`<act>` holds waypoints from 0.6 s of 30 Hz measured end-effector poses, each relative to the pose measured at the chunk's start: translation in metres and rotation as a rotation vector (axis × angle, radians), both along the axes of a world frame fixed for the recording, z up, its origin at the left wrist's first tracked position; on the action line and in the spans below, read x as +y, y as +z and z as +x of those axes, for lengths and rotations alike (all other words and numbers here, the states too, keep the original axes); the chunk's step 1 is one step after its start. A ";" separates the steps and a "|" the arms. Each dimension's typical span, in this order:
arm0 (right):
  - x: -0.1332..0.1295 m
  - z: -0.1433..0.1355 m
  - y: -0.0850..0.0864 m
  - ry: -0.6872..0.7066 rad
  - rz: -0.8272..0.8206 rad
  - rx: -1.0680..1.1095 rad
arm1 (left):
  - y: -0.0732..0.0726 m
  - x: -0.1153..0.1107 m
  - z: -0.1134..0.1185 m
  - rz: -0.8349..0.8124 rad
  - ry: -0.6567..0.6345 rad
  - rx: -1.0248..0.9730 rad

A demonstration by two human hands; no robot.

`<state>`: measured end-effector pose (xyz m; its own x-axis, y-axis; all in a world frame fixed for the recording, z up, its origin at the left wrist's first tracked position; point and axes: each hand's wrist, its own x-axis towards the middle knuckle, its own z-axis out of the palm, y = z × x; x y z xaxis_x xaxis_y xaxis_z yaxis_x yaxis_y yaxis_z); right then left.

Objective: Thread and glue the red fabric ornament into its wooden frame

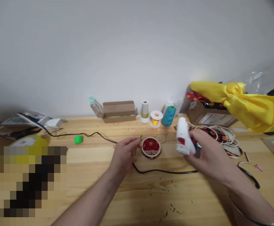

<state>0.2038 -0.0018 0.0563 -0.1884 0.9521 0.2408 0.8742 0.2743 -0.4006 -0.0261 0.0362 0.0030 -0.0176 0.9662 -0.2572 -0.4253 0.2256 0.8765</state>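
My right hand point(204, 153) grips a white hot glue gun point(183, 136) with a red patch on its body, its nozzle pointing up and away from me. The gun is above the table, right of a round ornament point(151, 147). That ornament has dark red patterned fabric inside a pale ring, with cut-out fretwork along its lower part. My left hand point(127, 150) is closed in a pinch at the ornament's upper left edge. A thin dark cord point(134, 152) hangs from the pinching fingers; whether they also touch the ring I cannot tell.
A black cable point(165, 171) crosses the table in front of the ornament. Behind stand an open cardboard box point(119, 117), thread spools point(156, 118), a blue thread cone point(168, 116) and a spray bottle point(95, 106). Yellow cloth point(252, 106) covers a carton at right. A green cap point(78, 139) lies left.
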 end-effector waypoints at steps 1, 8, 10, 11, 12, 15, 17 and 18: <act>0.000 0.002 0.001 0.004 0.016 0.134 | 0.001 0.000 0.000 -0.019 0.008 -0.005; 0.002 -0.002 -0.020 0.173 -0.350 1.020 | 0.003 0.000 -0.001 -0.068 0.022 -0.023; 0.005 -0.008 -0.028 0.161 -0.406 1.025 | 0.002 0.001 -0.003 -0.067 0.014 -0.023; 0.006 -0.012 -0.031 0.133 -0.389 0.978 | 0.002 0.001 -0.004 -0.064 0.014 -0.021; 0.008 -0.015 -0.034 0.101 -0.351 0.894 | 0.002 0.002 -0.005 -0.061 0.014 -0.019; 0.011 -0.023 -0.038 0.042 -0.204 0.592 | 0.003 0.002 -0.009 -0.059 0.012 -0.025; 0.012 -0.027 -0.039 0.041 -0.181 0.469 | 0.006 0.002 -0.010 -0.065 0.011 -0.033; 0.013 -0.029 -0.040 0.040 -0.191 0.439 | 0.007 0.002 -0.010 -0.068 0.010 -0.036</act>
